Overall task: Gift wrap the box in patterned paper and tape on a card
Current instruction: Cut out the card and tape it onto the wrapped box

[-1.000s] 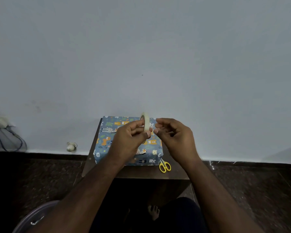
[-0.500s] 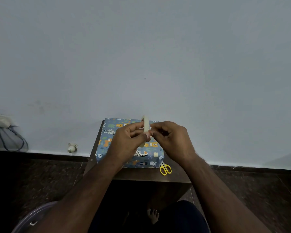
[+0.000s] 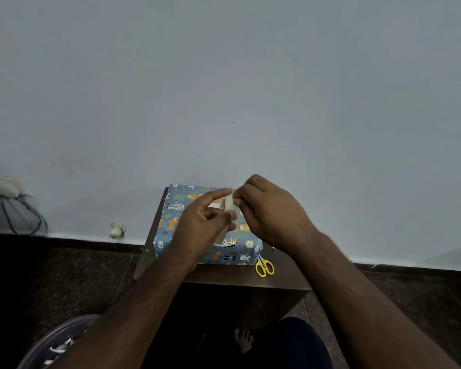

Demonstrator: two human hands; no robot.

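Above the wrapped box (image 3: 208, 235), both hands work a roll of tape (image 3: 225, 217) held edge-on to the camera. Left hand (image 3: 200, 230): thumb and curled fingers grip the roll, with the index finger extended straight over its top. Right hand (image 3: 266, 214): fingertips are drawn together in a pinch at the upper edge of the roll; whether a free tape end lies between them cannot be told. The box, covered in blue paper printed with animals, sits flat on a small dark wooden table (image 3: 224, 278) set against a pale wall (image 3: 224, 89). Yellow-handled scissors (image 3: 264, 266) lie on the table just beside the box's near right corner. No card is discernible. A bare foot (image 3: 244, 339) shows on the floor below the table.
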